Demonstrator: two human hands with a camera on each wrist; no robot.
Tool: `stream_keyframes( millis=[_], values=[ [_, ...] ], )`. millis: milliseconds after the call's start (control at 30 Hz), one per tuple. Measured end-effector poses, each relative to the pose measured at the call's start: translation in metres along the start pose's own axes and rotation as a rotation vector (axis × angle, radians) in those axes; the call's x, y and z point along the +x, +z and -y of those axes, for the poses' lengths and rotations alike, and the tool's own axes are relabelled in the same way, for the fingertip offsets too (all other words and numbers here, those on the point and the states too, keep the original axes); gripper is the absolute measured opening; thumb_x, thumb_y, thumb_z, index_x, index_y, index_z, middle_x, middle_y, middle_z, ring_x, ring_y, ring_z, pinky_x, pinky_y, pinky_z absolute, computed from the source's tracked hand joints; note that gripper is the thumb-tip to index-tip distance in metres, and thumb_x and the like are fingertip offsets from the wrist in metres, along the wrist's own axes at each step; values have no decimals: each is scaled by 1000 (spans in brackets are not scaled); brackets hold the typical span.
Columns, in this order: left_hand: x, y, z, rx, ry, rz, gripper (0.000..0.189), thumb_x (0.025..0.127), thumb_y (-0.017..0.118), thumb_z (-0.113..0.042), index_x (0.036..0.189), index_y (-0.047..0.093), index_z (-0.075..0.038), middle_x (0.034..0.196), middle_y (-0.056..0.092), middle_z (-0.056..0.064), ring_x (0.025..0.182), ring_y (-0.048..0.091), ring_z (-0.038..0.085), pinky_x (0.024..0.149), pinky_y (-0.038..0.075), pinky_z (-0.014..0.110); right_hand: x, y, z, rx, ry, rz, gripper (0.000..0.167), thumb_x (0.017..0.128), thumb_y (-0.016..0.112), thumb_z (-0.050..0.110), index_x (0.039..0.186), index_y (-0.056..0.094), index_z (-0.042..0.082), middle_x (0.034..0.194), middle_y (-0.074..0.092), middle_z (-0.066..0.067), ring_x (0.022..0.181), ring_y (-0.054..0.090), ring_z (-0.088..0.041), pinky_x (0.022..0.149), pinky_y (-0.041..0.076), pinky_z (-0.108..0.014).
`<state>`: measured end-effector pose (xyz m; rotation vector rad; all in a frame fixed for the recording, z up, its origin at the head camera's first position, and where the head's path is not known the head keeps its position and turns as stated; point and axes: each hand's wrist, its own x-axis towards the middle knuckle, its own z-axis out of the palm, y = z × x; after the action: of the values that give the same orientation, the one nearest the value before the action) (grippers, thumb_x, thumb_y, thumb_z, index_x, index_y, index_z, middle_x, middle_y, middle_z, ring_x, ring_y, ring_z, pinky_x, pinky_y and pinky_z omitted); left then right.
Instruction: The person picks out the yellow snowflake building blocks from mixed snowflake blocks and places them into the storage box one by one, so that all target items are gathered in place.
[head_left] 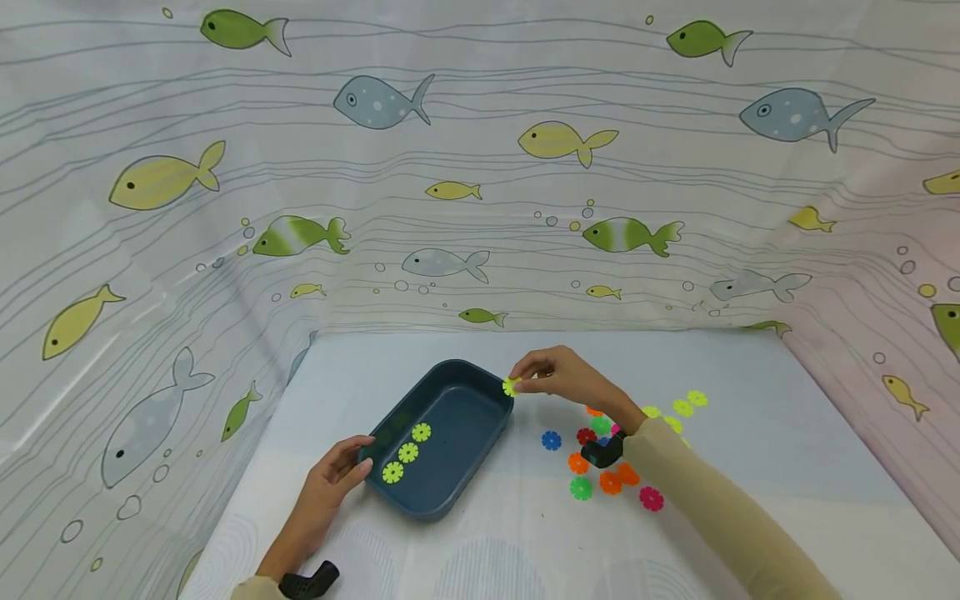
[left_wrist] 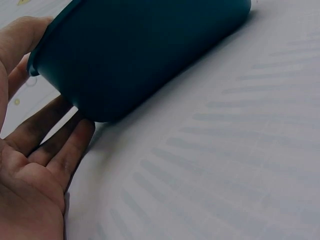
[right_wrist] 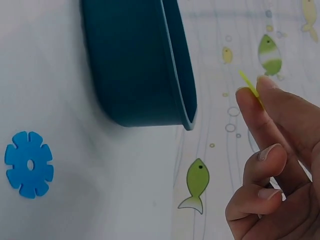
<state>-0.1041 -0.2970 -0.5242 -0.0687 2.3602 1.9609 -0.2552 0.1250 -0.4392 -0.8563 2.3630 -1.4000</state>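
A dark blue oblong basin [head_left: 459, 433] stands on the table, with three yellow notched plastic discs [head_left: 408, 452] in a row on its floor. At the near left end my left hand [head_left: 333, 479] grips it; the left wrist view shows the thumb on the rim [left_wrist: 52, 32] and fingers against the outer wall. Over the far right corner, my right hand [head_left: 566, 379] pinches another yellow notched disc [right_wrist: 248, 82] between thumb and forefinger. That disc is seen edge-on in the right wrist view, apart from the basin wall [right_wrist: 135, 65].
Right of the basin lie loose notched discs: a blue one [head_left: 551, 440], a green one [head_left: 581, 488], a pink one [head_left: 652, 499], several orange ones [head_left: 611, 482]. Yellow discs [head_left: 683, 407] lie farther right, partly behind the right forearm. A fish-patterned sheet [head_left: 525, 275] encloses the table.
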Motion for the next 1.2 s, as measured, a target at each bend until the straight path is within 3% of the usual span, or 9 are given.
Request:
stream_keyframes(
  millis=[167, 300, 467, 667, 800, 1000, 1200],
  values=[
    [-1, -2, 0, 11, -6, -7, 50, 101, 69, -26, 147, 52, -13, 151, 45, 10, 125, 54, 5, 97, 48, 18, 9, 5, 2, 14, -32, 47, 16, 94, 78, 34, 108, 77, 27, 100, 75, 5, 85, 63, -36, 68, 51, -42],
    [0, -2, -1, 5, -3, -6, 50, 101, 68, -25, 147, 52, -13, 150, 45, 10, 125, 54, 5, 97, 48, 19, 17, 10, 3, 15, -51, 79, 15, 95, 77, 33, 108, 77, 27, 100, 75, 5, 85, 64, -34, 66, 50, -41],
    [-1, -1, 0, 1, -12, -14, 50, 101, 69, -25, 147, 52, -13, 150, 46, 10, 123, 55, 5, 95, 50, 20, 24, 16, 9, 50, -58, 130, 14, 96, 76, 28, 109, 77, 23, 101, 75, 3, 90, 63, -42, 67, 48, -42],
    [0, -1, 3, -2, -7, -10, 50, 101, 68, -24, 147, 52, -13, 150, 46, 10, 124, 55, 5, 96, 50, 20, 36, 21, 12, 65, -70, 156, 13, 95, 77, 28, 107, 78, 24, 98, 76, 2, 88, 64, -38, 66, 46, -41],
    [0, -1, 3, -3, -1, -9, 49, 101, 68, -23, 147, 52, -13, 150, 45, 10, 124, 55, 4, 96, 50, 20, 43, 25, 12, 87, -71, 184, 14, 94, 78, 26, 107, 78, 22, 99, 76, 0, 93, 65, -39, 71, 48, -38],
    [1, -1, 4, 2, 9, 4, 49, 102, 68, -24, 147, 51, -12, 151, 44, 11, 125, 53, 2, 97, 48, 18, 52, 29, 14, 91, -57, 222, 13, 94, 78, 22, 107, 77, 18, 99, 76, 0, 96, 65, -40, 81, 53, -46],
    [3, -2, 4, 15, 34, 16, 49, 103, 66, -25, 147, 51, -12, 156, 41, 10, 130, 47, -4, 99, 45, 15, 61, 34, 18, 74, -36, 246, 14, 95, 77, 23, 107, 77, 18, 97, 76, -1, 96, 62, -45, 71, 48, -35]
  ],
)
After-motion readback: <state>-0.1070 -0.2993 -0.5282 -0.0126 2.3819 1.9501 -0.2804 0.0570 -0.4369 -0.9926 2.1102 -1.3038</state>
